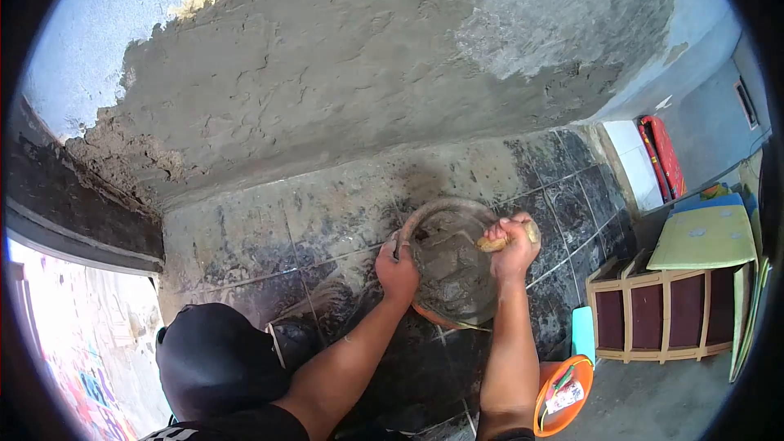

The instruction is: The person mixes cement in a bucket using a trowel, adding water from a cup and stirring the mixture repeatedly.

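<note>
A round basin (425, 211) of wet grey mortar (452, 265) stands on the dark tiled floor in front of me. My left hand (398, 271) is closed on the basin's left rim, thumb uppermost. On the right side, my right hand (514, 247) is wrapped round the yellowish wooden handle (492, 243) of a trowel, above the basin's right edge. The trowel's blade is hard to make out against the mortar.
Wet grey plaster (343, 57) covers much of the wall ahead. Mortar smears the floor tiles (563, 212). At right stand an orange bucket (549, 388) and a wooden rack (663, 314) with a yellow-green board (706, 237). A rounded black shape (216, 359) is at lower left.
</note>
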Demonstrator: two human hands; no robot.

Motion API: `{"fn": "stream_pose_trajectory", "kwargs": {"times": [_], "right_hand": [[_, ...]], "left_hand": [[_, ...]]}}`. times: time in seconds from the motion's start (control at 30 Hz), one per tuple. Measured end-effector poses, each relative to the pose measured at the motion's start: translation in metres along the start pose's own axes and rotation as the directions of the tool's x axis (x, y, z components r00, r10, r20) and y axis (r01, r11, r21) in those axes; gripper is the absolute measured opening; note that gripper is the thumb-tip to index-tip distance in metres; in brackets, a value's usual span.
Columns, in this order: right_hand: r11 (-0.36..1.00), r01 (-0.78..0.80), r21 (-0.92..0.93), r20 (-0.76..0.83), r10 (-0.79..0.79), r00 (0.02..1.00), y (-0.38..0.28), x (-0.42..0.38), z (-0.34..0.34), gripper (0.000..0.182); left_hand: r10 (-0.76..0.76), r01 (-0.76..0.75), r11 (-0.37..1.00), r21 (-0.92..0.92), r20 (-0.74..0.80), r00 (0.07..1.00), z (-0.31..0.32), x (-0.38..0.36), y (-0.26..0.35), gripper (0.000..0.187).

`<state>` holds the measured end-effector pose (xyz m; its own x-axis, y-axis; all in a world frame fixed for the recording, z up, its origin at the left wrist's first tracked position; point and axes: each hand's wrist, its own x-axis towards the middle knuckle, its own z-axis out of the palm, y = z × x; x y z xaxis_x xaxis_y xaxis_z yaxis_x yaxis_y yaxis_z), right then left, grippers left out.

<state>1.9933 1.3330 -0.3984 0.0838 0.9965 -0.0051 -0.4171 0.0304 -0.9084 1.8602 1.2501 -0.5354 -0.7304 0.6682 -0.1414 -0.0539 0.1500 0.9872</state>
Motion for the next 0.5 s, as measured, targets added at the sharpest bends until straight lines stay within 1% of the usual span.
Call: {"fn": "stream_pose_trajectory", "kwargs": {"times": [0.1,0.17,0.2,0.23,0.27,0.3,0.37,0.4,0.47,0.5], "right_hand": [[0.999,0.036,0.018,-0.009,-0.036,0.999,-0.001,-0.013,-0.016,0.015],[0.999,0.036,0.010,-0.008,-0.036,0.999,-0.009,-0.020,-0.027,0.014],[0.999,0.039,-0.002,-0.007,-0.039,0.999,-0.012,-0.023,-0.033,0.014],[0.998,0.025,-0.056,0.001,-0.025,1.000,-0.015,-0.026,-0.041,0.016],[0.998,0.024,-0.055,-0.004,-0.024,1.000,-0.018,-0.031,-0.046,0.016],[0.998,0.037,-0.047,-0.045,-0.039,0.998,-0.021,-0.036,-0.051,0.017],[0.998,0.055,-0.018,-0.126,-0.057,0.990,-0.024,-0.045,-0.063,0.018],[0.998,0.057,-0.019,-0.128,-0.059,0.990,-0.025,-0.049,-0.069,0.018],[0.990,0.139,0.035,-0.136,-0.134,0.982,-0.030,-0.054,-0.078,0.018],[0.980,0.190,0.060,-0.148,-0.180,0.973,-0.035,-0.055,-0.080,0.015]], "left_hand": [[-0.021,0.020,0.999,-0.040,-0.013,1.000,0.003,0.001,-0.009,0.034],[-0.029,0.031,0.993,-0.112,0.022,0.999,0.005,0.003,-0.014,0.035],[-0.026,0.029,0.994,-0.107,0.025,0.999,0.005,0.003,-0.016,0.035],[-0.008,0.008,0.999,-0.053,0.014,1.000,0.005,0.003,-0.012,0.034],[0.010,-0.010,1.000,0.000,0.004,1.000,0.004,0.002,-0.008,0.034],[0.008,-0.008,1.000,0.004,0.009,1.000,0.002,0.001,-0.005,0.034],[-0.046,0.049,0.997,-0.066,0.042,0.998,0.000,-0.001,0.005,0.036],[-0.046,0.049,0.997,-0.067,0.044,0.998,0.002,-0.001,0.000,0.036],[-0.032,0.032,0.999,-0.030,0.003,0.999,0.005,0.002,-0.006,0.036],[-0.028,0.028,0.999,-0.027,0.004,1.000,0.007,0.003,-0.010,0.036]]}}
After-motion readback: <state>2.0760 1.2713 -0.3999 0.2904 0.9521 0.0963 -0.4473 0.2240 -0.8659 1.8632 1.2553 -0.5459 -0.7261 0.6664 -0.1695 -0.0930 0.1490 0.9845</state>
